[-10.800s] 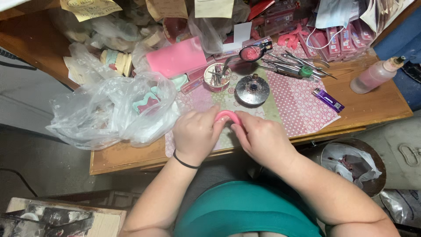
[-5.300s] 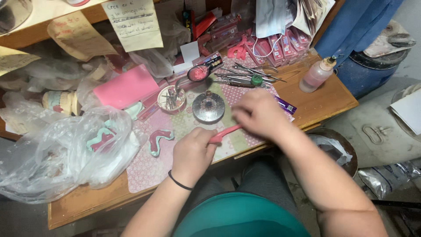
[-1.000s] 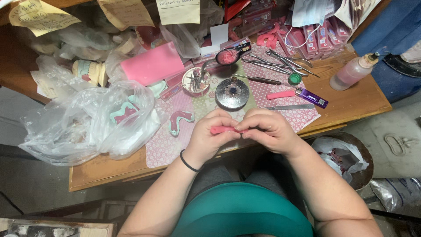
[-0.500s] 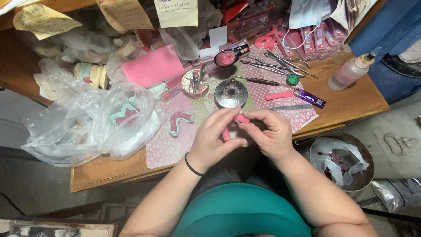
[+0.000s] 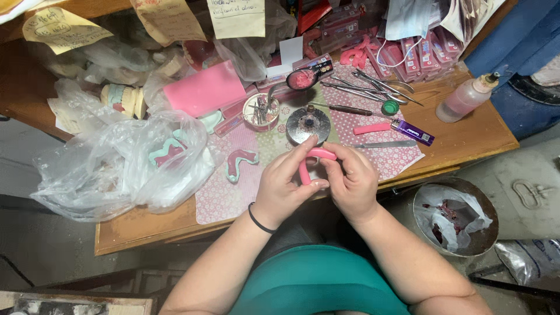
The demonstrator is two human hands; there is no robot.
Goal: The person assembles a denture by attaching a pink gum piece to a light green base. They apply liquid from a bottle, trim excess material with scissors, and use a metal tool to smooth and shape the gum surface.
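Pinching curved pink wax strip (image 5: 309, 166), left hand (image 5: 284, 186), right hand (image 5: 352, 182), fingertips meeting

A plastic bag (image 5: 116, 169) lies left on the desk (image 5: 466, 134), a squeeze bottle (image 5: 466, 99) stands right.

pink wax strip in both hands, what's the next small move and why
Probably keep pressing the bend tighter with the thumbs. The pink wax strip is already curved into a horseshoe between the left hand and right hand, roughly like the pink-and-green arch form lying on the patterned mat, though its bend looks less even.
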